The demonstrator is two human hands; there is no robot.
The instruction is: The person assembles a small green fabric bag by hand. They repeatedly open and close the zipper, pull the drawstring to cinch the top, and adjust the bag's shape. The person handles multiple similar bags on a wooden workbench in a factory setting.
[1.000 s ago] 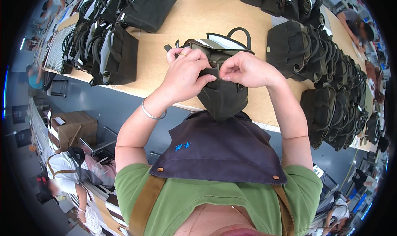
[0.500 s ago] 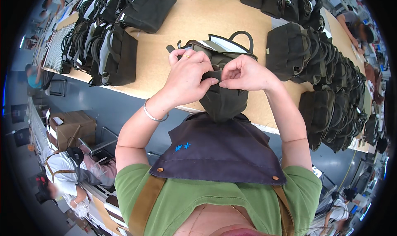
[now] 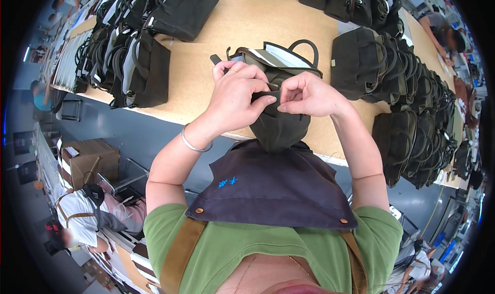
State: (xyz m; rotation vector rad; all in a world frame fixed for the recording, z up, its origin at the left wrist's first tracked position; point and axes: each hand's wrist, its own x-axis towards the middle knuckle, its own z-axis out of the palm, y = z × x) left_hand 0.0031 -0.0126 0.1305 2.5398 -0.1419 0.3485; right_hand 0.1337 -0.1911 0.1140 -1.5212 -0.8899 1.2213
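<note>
A dark olive handbag [image 3: 281, 128] lies at the table's near edge, its closer end against my apron. Its top gapes, showing pale lining, and a curved carrying handle [image 3: 313, 47] stands up at the far right. My left hand [image 3: 238, 92] is closed on a folded edge of the bag's dark fabric, thumb pressed toward the fingers. Just right of it, my right hand [image 3: 307, 95] pinches the same fabric edge with thumb and forefinger, the other fingers curled. A short stretch of zip shows between the hands. The fingers partly hide the fold.
Dark handbags [image 3: 147, 69] stand in rows on the left of the tan table [image 3: 247, 18], with more bags [image 3: 361, 62] crowded along the right. A cardboard box [image 3: 90, 160] sits lower left, near a seated person [image 3: 85, 214]. Other people are around the room's edges.
Both hands have shifted slightly right with the fabric edge, still pinching it. The bag's open top has tilted a little; its body stays at the table edge.
</note>
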